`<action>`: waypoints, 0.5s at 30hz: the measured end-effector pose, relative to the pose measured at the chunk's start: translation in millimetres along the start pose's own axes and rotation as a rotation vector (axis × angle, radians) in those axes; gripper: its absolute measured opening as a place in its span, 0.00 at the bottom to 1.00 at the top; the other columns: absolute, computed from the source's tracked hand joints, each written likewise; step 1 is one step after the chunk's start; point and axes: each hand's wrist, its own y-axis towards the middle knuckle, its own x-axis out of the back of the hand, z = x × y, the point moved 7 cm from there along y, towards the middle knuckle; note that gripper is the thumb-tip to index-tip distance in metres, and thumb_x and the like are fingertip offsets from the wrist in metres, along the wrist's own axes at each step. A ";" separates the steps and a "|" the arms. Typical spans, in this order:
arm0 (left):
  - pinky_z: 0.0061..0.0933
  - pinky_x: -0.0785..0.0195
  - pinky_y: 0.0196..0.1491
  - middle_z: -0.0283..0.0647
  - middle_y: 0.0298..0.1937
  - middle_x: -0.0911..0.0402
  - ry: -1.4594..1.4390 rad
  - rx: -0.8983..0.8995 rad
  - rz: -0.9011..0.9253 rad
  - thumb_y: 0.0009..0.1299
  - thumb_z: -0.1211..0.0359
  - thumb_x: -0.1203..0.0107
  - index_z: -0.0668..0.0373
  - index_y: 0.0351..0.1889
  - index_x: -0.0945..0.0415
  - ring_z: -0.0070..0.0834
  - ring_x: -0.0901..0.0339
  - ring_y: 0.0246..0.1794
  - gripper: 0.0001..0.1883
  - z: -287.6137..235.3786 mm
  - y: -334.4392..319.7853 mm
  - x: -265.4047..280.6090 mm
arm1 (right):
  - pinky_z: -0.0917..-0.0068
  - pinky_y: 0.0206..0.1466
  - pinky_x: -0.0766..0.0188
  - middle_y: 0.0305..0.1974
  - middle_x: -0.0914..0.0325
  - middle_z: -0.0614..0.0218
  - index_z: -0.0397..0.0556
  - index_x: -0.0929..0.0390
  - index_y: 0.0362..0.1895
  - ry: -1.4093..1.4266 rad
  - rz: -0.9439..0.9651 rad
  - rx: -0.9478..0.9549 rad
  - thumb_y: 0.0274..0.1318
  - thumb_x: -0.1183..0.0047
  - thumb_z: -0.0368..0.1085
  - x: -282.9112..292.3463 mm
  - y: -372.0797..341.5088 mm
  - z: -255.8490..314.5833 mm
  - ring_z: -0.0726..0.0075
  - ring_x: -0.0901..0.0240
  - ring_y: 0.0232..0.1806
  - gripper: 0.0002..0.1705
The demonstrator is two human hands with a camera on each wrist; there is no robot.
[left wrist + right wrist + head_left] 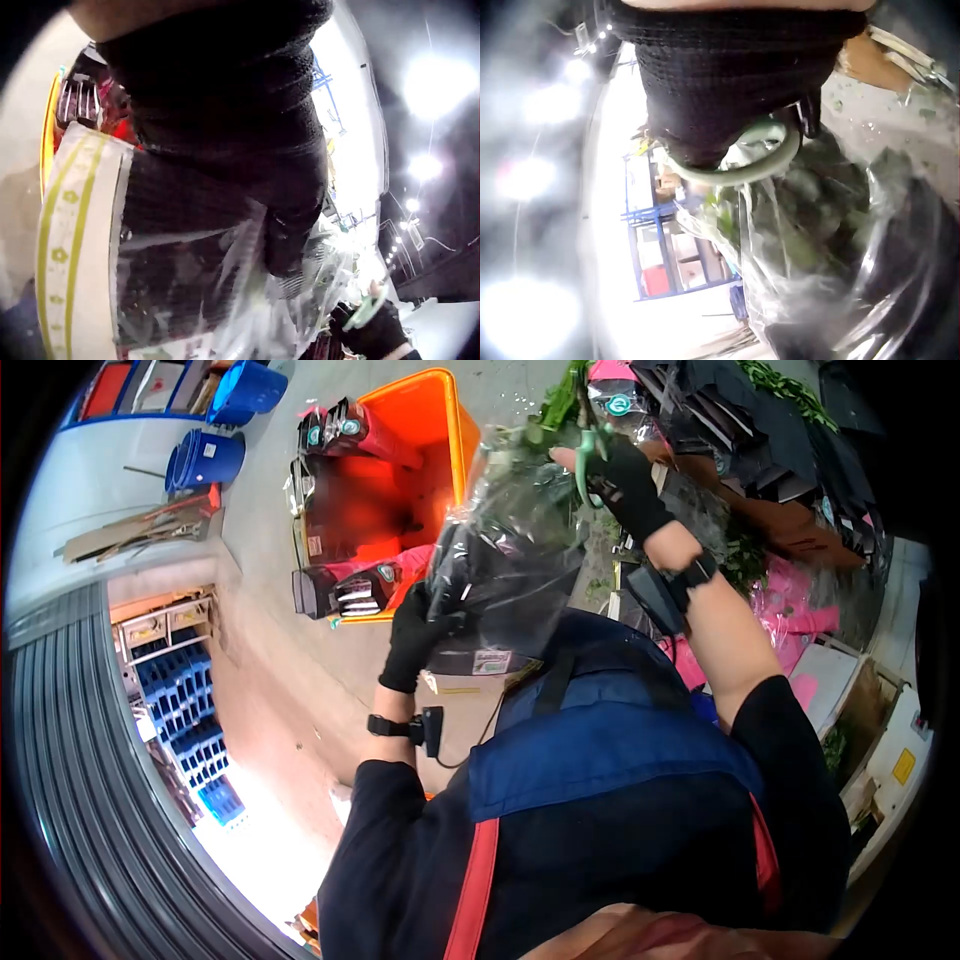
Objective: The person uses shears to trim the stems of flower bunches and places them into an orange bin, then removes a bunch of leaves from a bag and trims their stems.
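Observation:
A clear and dark plastic sleeve (510, 575) hangs in front of the chest, leafy greens (553, 418) showing at its far, open-looking end. My black-gloved left hand (418, 625) grips the sleeve's left side, its thumb lying over the film in the left wrist view. Up at the leafy end, my right hand (630, 490), also in a black glove, holds scissors (584, 468) with pale green handles. One handle loop (727, 176) passes around the fingers in the right wrist view. Crinkled film and leaves (810, 217) lie just past that hand; the scissor blades are hidden there.
An orange bin (455, 430) with pink and black packs (375, 435) stands ahead on the left. Dark sleeves (770, 455) and pink packs (790, 600) pile up at the right. Blue buckets (205, 460) stand far left, beyond a grey ribbed shutter (75, 760).

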 end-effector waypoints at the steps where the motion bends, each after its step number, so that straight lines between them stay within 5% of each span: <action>1: 0.25 0.30 0.40 0.39 0.41 0.22 0.032 -0.002 -0.020 0.53 0.73 0.35 0.65 0.52 0.31 0.24 0.24 0.37 0.27 3.0 3.2 -1.6 | 0.62 0.35 0.33 0.28 0.26 0.55 0.43 0.27 0.32 -0.122 -0.076 0.178 0.44 0.34 0.49 -0.7 2.3 -0.4 0.50 0.27 0.31 0.23; 3: 0.25 0.30 0.44 0.40 0.44 0.22 -0.052 0.042 -0.026 0.51 0.72 0.34 0.67 0.53 0.31 0.24 0.24 0.41 0.30 -6.6 6.8 -8.4 | 0.64 0.33 0.32 0.25 0.26 0.59 0.43 0.27 0.31 -0.155 -0.174 0.272 0.43 0.33 0.47 15.4 -10.7 -5.7 0.57 0.27 0.28 0.23; 5: 0.25 0.29 0.42 0.40 0.44 0.22 -0.161 0.087 -0.011 0.51 0.73 0.34 0.67 0.53 0.31 0.25 0.23 0.40 0.30 -1.4 12.1 -3.3 | 0.68 0.31 0.33 0.22 0.28 0.64 0.44 0.27 0.30 0.117 -0.152 0.022 0.43 0.33 0.45 28.9 -38.7 -30.7 0.65 0.29 0.26 0.20; 6: 0.25 0.29 0.41 0.40 0.44 0.22 -0.221 0.114 -0.006 0.51 0.74 0.35 0.68 0.53 0.31 0.25 0.23 0.40 0.30 4.7 17.2 -2.0 | 0.71 0.29 0.34 0.22 0.29 0.68 0.45 0.27 0.30 0.405 -0.074 -0.279 0.43 0.33 0.42 25.8 -66.2 -51.6 0.70 0.31 0.24 0.18; 8: 0.26 0.27 0.40 0.41 0.44 0.21 -0.292 0.126 0.015 0.51 0.75 0.36 0.68 0.54 0.31 0.26 0.21 0.38 0.30 11.4 25.3 -4.2 | 0.76 0.28 0.35 0.22 0.31 0.72 0.47 0.28 0.31 0.342 0.079 -0.424 0.42 0.34 0.39 25.1 -109.5 -61.5 0.75 0.33 0.25 0.16; 10: 0.27 0.26 0.40 0.41 0.44 0.22 -0.356 0.180 0.098 0.51 0.75 0.36 0.68 0.54 0.31 0.27 0.21 0.39 0.30 5.7 33.4 -17.9 | 0.77 0.28 0.37 0.23 0.31 0.74 0.47 0.29 0.31 0.381 0.043 -0.379 0.44 0.35 0.39 12.3 -144.5 -42.4 0.76 0.34 0.25 0.16; 11: 0.29 0.26 0.42 0.42 0.44 0.21 -0.167 0.139 0.069 0.52 0.74 0.36 0.67 0.54 0.31 0.28 0.21 0.44 0.29 -9.3 35.9 -21.1 | 0.77 0.29 0.36 0.24 0.30 0.74 0.47 0.28 0.33 0.274 0.017 -0.248 0.45 0.36 0.38 7.5 -150.2 -25.4 0.77 0.33 0.26 0.15; 14: 0.31 0.27 0.44 0.44 0.42 0.21 0.251 -0.322 -0.080 0.52 0.70 0.36 0.64 0.53 0.30 0.31 0.20 0.43 0.29 1.2 53.4 -35.8 | 0.77 0.29 0.34 0.28 0.26 0.71 0.44 0.25 0.42 0.883 0.229 -0.498 0.50 0.45 0.28 -19.8 -120.5 53.8 0.76 0.31 0.28 0.13; 15: 0.34 0.28 0.43 0.45 0.40 0.22 0.357 -0.421 -0.071 0.52 0.68 0.38 0.63 0.51 0.28 0.35 0.21 0.38 0.26 -9.4 58.7 -48.6 | 0.71 0.28 0.32 0.28 0.24 0.65 0.47 0.25 0.39 0.272 0.212 0.078 0.49 0.45 0.30 -12.4 -91.9 87.8 0.70 0.28 0.27 0.10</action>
